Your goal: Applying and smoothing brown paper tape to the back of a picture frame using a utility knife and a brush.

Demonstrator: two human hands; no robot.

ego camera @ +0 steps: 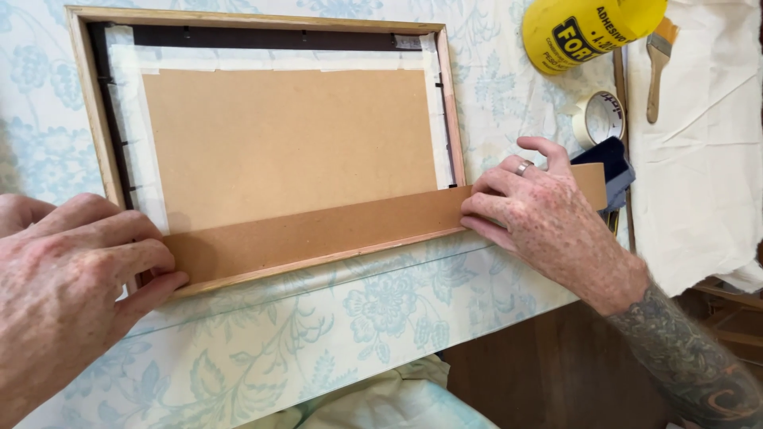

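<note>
Head view — left hand (75, 270) and right hand (540, 218) press a brown board strip (318, 233) flat with extended fingers along the wooden frame (91, 111)'s near edge, near the tabletop (334, 318)'s front edge.

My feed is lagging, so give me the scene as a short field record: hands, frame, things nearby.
left hand: presses brown strip, left end
right hand: presses strip's right end
strip: lies along wooden frame, near edge
frame: face down, brown backing board taped in
nearby: tape roll, yellow can, brush
surface: floral cloth
</note>
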